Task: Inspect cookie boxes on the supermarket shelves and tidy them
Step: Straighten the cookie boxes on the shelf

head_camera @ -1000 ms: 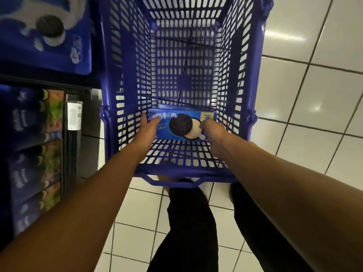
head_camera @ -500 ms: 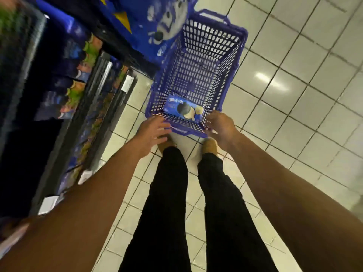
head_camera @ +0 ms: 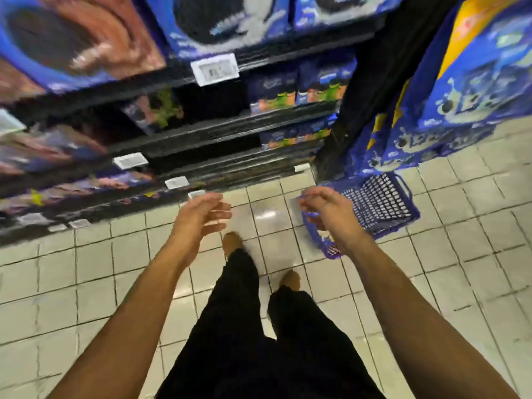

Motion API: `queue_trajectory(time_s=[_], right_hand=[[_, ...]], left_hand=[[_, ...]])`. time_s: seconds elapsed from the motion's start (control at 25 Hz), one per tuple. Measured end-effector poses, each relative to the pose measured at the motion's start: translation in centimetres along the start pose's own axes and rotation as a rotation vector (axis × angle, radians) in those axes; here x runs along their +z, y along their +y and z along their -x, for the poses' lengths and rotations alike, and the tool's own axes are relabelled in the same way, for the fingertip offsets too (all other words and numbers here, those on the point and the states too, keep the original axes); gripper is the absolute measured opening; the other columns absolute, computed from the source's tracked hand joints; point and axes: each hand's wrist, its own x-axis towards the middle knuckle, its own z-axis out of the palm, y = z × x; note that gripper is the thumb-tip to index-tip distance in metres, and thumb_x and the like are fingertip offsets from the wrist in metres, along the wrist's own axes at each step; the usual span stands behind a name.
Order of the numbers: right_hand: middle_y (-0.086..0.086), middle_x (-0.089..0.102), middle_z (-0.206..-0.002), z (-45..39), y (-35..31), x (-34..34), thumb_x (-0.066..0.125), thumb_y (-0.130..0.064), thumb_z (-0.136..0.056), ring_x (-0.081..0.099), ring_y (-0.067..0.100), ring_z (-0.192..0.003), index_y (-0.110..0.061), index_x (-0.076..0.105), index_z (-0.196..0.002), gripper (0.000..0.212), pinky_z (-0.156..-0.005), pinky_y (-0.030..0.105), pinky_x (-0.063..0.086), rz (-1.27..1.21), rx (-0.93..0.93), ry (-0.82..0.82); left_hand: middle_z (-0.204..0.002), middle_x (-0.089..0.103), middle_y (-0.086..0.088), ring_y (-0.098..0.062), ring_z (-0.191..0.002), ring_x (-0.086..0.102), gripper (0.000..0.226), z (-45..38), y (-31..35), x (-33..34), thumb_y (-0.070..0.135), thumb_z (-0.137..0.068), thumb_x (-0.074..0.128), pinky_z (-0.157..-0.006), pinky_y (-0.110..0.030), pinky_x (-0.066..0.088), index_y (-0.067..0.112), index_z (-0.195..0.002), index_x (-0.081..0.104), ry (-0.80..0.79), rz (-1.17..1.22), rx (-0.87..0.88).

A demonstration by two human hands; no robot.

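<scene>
Far left of both hands I see the shelves [head_camera: 201, 133], black-edged tiers of blue cookie boxes [head_camera: 273, 90], all smeared by motion blur; I cannot read any print. White price tags [head_camera: 214, 69] sit on the shelf lips, above and beyond the left hand.

Left hand [head_camera: 198, 217]: raised in front of me over the tiled floor [head_camera: 86, 269], palm turned inward, fingers loosely curved and spread, holding nothing. The lowest shelf edge lies just beyond its fingertips; bare tile below it.

Between the hands: open floor, my black trouser legs [head_camera: 244, 326] and two tan shoe tips [head_camera: 231, 240] beneath.

Right hand [head_camera: 328, 208]: held at the same height, wrist bent, fingers drooping and loosely curled, gripping nothing that I can make out. It hangs in front of the near left corner of the blue basket [head_camera: 383, 205], which stands on the floor to its right and just behind it. The hand and forearm hide that part of the basket; I cannot tell what lies inside.

Above and right of that hand, a blue printed display [head_camera: 460, 96] stands against a dark upright post [head_camera: 371, 82]. Right of the basket, plain tile runs to the frame edge.
</scene>
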Motion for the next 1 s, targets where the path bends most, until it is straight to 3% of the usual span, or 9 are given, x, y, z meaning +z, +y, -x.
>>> queue_trajectory(time_s=[0.12,0.28,0.48,0.6,0.8,0.92,1.0], right_hand=[[-0.007,0.073,-0.084,2.9,-6.0,6.7,0.054,-0.008,-0.097,0.064,0.0,-0.07,-0.027,0.066,-0.089,0.024,-0.057,0.015,0.046,0.238,-0.241,-0.197],[-0.001,0.073,-0.095,7.4,-13.1,16.0,0.061,-0.01,-0.096,0.069,0.014,-0.089,-0.028,0.067,-0.086,0.022,-0.08,0.027,0.052,0.525,-0.514,-0.49],[-0.007,0.075,-0.097,14.8,-22.7,29.2,0.061,-0.014,-0.097,0.067,0.004,-0.088,-0.029,0.068,-0.098,0.016,-0.078,0.016,0.048,0.569,-0.832,-0.653],[-0.011,0.075,-0.101,18.6,-26.7,35.4,0.062,-0.013,-0.097,0.067,0.003,-0.093,-0.027,0.068,-0.106,0.018,-0.082,0.015,0.049,0.563,-0.973,-0.689],[-0.011,0.074,-0.11,22.6,-31.8,41.7,0.06,-0.004,-0.096,0.066,0.007,-0.11,-0.031,0.063,-0.116,0.034,-0.093,0.023,0.051,0.363,-1.042,-0.644],[-0.018,0.07,-0.118,24.0,-35.0,44.3,0.061,-0.011,-0.097,0.062,0.001,-0.116,-0.039,0.058,-0.125,0.04,-0.09,0.019,0.051,0.33,-1.132,-0.646],[-0.018,0.069,-0.12,24.4,-37.2,46.1,0.061,-0.01,-0.096,0.061,0.001,-0.117,-0.04,0.056,-0.127,0.043,-0.095,0.024,0.048,0.309,-1.172,-0.648]], left_hand=[[-0.088,0.076,-0.002,-0.02,-0.084,0.072,0.018,5.4,2.0,-6.7,0.021,-0.097,0.055,-0.067,-0.028,0.052,0.025,-0.093,0.072,0.118,0.087,0.14],[-0.081,0.075,-0.001,-0.016,-0.076,0.07,0.018,10.7,5.4,-14.2,0.008,-0.097,0.053,-0.067,-0.027,0.053,0.017,-0.096,0.068,0.162,0.06,0.282],[-0.077,0.075,-0.003,-0.016,-0.07,0.068,0.02,17.1,12.8,-27.7,0.0,-0.095,0.052,-0.063,-0.024,0.057,0.014,-0.094,0.067,0.293,0.087,0.555],[-0.079,0.075,-0.004,-0.016,-0.072,0.069,0.018,20.7,17.0,-35.4,0.001,-0.096,0.052,-0.077,-0.035,0.054,0.013,-0.099,0.065,0.36,0.06,0.7],[-0.097,0.073,0.0,-0.01,-0.087,0.07,0.023,25.3,23.3,-44.6,0.002,-0.096,0.052,-0.074,-0.021,0.054,0.017,-0.111,0.061,0.495,0.084,0.867],[-0.109,0.071,0.004,-0.009,-0.102,0.066,0.028,26.7,26.6,-48.1,0.008,-0.097,0.055,-0.086,-0.028,0.051,0.021,-0.121,0.059,0.547,0.059,0.951],[-0.112,0.067,0.004,-0.011,-0.106,0.063,0.028,26.6,28.8,-49.8,0.007,-0.097,0.055,-0.088,-0.03,0.047,0.02,-0.122,0.056,0.588,0.065,0.981]])
